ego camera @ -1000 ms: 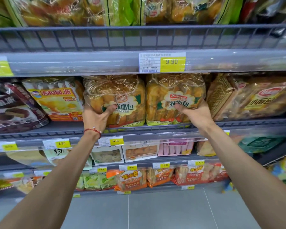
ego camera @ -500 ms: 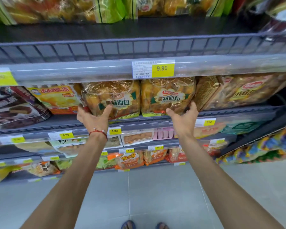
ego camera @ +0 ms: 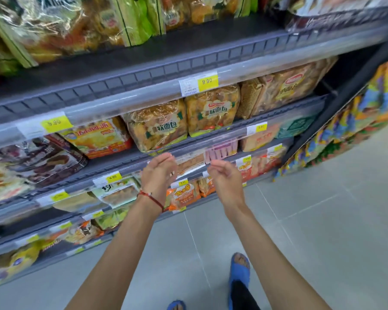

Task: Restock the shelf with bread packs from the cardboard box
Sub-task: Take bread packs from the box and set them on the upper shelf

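Note:
Two clear bread packs with green-and-white labels stand side by side on the grey shelf (ego camera: pixel 112 163): the left pack (ego camera: pixel 157 127) and the right pack (ego camera: pixel 212 111). My left hand (ego camera: pixel 158 175), with a red string at the wrist, hangs below and in front of the left pack, fingers loosely apart, holding nothing. Level with it, my right hand (ego camera: pixel 225 177) is below the right pack, also loose and empty. Neither hand touches a pack. No cardboard box is in view.
An orange cake pack (ego camera: pixel 99 138) and dark chocolate packs (ego camera: pixel 43 159) sit left of the bread, brown bun packs (ego camera: pixel 285 88) to the right. More shelves of snacks run above and below. Grey tiled floor (ego camera: pixel 323 231) and my blue sandals (ego camera: pixel 239 272) are beneath.
Both hands let go of the two bread packs and drew back and down from the shelf. The view swung away, tilting downward to the floor and sandals.

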